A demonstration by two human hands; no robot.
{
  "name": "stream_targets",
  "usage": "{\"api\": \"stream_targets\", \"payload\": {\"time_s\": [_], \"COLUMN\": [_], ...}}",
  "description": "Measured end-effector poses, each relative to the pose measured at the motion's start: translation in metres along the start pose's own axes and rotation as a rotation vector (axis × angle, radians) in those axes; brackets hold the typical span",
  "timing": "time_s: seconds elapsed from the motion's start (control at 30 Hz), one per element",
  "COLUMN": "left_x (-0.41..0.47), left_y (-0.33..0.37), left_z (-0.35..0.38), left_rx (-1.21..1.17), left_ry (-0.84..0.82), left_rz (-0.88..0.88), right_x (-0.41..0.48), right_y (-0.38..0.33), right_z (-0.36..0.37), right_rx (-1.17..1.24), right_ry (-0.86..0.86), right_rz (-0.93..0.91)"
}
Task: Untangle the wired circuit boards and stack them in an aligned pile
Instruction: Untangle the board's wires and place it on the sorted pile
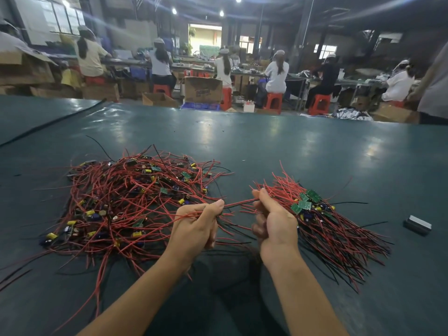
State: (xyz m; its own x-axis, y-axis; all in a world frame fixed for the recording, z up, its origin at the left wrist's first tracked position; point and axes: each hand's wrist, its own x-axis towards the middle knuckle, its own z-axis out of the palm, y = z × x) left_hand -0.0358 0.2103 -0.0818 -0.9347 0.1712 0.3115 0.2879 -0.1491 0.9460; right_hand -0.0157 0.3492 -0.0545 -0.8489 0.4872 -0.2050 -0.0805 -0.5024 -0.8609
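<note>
Head view, left hand, right hand pinching thin red wires

I am holding my left forearm and right forearm forward over the desk, angling inward so that the hands sit near each other, just apart. My left hand is curling its fingers under and pressing its thumb forward onto red wires. My right hand is gripping wires too, thumb pointing up, fingers folded toward the palm.
</note>
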Motion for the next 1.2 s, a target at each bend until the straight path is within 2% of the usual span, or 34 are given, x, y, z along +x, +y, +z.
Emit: {"api": "stream_targets", "payload": {"time_s": [0.13, 0.23, 0.47, 0.77, 0.87, 1.07, 1.2], "left_x": [-0.002, 0.001, 0.000, 0.001, 0.001, -0.001, -0.001], "left_y": [0.004, 0.007, 0.005, 0.008, 0.011, 0.015, 0.017], "left_z": [0.001, -0.003, -0.005, -0.007, -0.007, -0.005, -0.004], "left_rx": [0.002, -0.017, -0.019, -0.033, -0.050, -0.042, 0.000], "left_ry": [-0.023, 0.022, -0.027, -0.061, -0.080, -0.120, -0.126], "left_rz": [-0.015, -0.023, -0.035, -0.072, -0.073, -0.135, -0.251], "right_x": [0.004, 0.000, -0.004, -0.006, -0.009, -0.035, -0.032], "right_y": [-0.002, 0.003, -0.001, -0.002, 0.001, 0.025, 0.027], "right_z": [-0.005, -0.004, -0.002, -0.002, 0.000, 0.017, 0.018], "right_rx": [-0.070, -0.156, 0.100, 0.142, 0.065, -0.194, -0.214], "right_ry": [0.006, -0.027, 0.015, 0.006, -0.078, -0.392, -0.320], "right_rz": [-0.113, -0.197, -0.084, -0.061, -0.043, -0.080, -0.175]}}
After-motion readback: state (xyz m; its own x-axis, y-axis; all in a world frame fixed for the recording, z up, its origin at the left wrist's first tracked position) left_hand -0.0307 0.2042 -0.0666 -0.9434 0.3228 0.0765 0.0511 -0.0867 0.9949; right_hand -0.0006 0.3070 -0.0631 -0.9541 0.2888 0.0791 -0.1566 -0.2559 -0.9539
